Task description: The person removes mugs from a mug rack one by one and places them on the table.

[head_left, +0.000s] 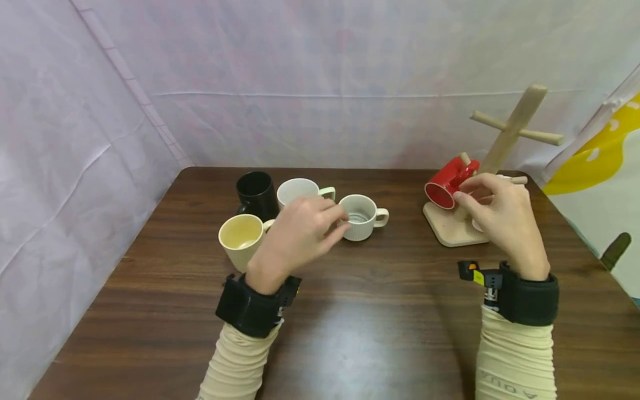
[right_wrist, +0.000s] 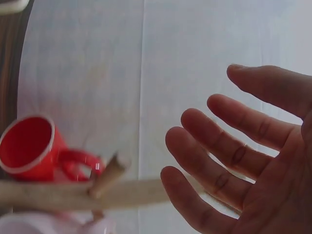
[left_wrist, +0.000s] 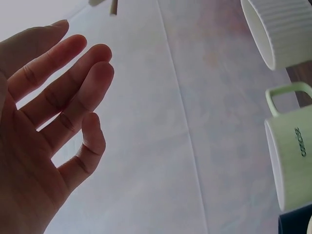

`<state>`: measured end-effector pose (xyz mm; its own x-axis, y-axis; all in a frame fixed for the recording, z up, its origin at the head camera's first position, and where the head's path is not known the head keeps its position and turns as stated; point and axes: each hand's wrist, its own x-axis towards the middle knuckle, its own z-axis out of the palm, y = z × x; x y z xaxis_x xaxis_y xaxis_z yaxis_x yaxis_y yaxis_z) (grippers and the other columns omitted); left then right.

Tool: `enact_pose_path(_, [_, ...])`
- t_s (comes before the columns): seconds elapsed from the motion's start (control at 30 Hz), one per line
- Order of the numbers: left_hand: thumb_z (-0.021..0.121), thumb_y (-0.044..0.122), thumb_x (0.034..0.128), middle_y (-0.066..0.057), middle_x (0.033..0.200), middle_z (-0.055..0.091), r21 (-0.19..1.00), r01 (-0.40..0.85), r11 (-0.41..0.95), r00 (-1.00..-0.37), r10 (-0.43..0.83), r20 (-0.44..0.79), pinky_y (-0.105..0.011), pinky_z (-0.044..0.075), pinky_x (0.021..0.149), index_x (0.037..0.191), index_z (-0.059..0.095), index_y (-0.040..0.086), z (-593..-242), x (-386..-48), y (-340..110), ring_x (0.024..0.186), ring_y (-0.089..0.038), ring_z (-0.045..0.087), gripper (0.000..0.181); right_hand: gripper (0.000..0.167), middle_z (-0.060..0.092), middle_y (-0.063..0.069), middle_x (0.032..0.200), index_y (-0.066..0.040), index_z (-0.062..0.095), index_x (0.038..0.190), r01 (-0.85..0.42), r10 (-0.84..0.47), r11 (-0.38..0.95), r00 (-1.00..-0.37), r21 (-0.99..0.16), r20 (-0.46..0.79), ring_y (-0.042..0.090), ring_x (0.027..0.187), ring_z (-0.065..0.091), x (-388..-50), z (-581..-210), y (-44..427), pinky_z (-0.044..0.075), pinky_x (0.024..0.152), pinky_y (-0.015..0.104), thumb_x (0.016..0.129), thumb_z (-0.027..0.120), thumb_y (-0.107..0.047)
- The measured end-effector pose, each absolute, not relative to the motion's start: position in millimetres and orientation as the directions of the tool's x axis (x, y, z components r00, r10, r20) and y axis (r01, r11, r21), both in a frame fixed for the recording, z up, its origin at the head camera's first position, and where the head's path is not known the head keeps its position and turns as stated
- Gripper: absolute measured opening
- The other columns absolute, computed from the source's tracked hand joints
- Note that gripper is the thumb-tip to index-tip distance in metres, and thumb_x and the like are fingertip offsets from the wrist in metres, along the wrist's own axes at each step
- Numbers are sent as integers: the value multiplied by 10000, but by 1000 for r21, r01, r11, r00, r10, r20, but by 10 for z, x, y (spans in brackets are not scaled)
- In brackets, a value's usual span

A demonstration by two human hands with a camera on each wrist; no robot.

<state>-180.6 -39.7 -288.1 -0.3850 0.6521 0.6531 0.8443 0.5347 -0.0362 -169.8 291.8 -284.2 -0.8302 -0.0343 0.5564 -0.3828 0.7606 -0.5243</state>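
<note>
My left hand (head_left: 299,236) hovers among the mugs, its fingers loosely bent around nothing. Closest to its fingertips is a small white ribbed cup (head_left: 358,229). Behind that hand stands a pale green mug (left_wrist: 292,163), white inside. A cream-yellow mug (head_left: 239,244) and a black mug (head_left: 256,194) stand to its left. On the wooden mug tree (head_left: 522,108) a red mug (head_left: 442,183) hangs tilted by its handle. Beside it is my right hand (head_left: 507,216), fingers relaxed and holding nothing. A pale pinkish mug (right_wrist: 29,225) on the tree is mostly hidden behind that hand.
The brown wooden table (head_left: 350,344) runs up to a pale cloth backdrop (head_left: 300,128). The mug tree's square base (head_left: 452,232) sits at the back right, with its upper pegs (head_left: 542,137) sticking out sideways. A yellow patterned area (head_left: 595,155) shows at the far right.
</note>
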Motion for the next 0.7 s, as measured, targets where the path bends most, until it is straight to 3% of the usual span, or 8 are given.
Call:
enact_pose_path(0.07, [761,101,884,-5,838,710,-62,845,530,-372,668,645,-322,486,623,886,745,76,-2873,-1778,-362,707,-165,630,31,165,698,247,946,78,699,1020,-361,8,774,-816,-520,578,-102,764,577,-1698,-2850,2986,383,715,13,926,719,-55])
enact_pose_path(0.13, [761,122,891,1,860,718,-82,842,533,-368,679,635,-324,483,623,900,749,86,-2860,-1742,-333,737,-169,644,39,182,694,245,955,78,701,1028,-329,47,783,-815,-528,577,-193,752,488,-1693,-2865,3054,376,715,16,934,717,-77])
enact_pose_path(0.2, [763,148,895,11,871,717,-104,838,535,-362,689,628,-331,480,627,909,747,101,-2858,-1713,-306,763,-167,654,51,197,699,185,929,76,703,1036,-296,85,786,-818,-543,569,-208,732,479,-1691,-2888,3119,379,691,23,936,716,-93])
enact_pose_path(0.3, [766,180,905,18,880,710,-119,842,527,-352,702,620,-338,505,679,924,748,108,-2859,-1678,-270,802,-162,668,76,211,667,-73,847,73,707,1053,-253,133,789,-820,-560,557,-190,711,490,-1692,-2923,3210,381,652,38,935,716,-101])
enact_pose_path(0.43, [759,212,921,26,900,709,-128,846,518,-343,713,612,-336,523,746,937,751,115,-2859,-1630,-227,863,-157,680,99,221,491,-367,765,70,719,1059,-212,187,789,-812,-577,553,-182,666,487,-1696,-2954,3311,365,578,71,934,708,-112])
enact_pose_path(0.7, [741,252,935,23,884,691,-169,845,507,-327,741,586,-340,508,727,913,738,144,-2862,-1530,-124,855,-170,672,111,235,446,-421,690,95,714,1028,-162,254,792,-790,-589,558,-156,619,445,-1730,-3027,3427,338,571,105,936,689,-120])
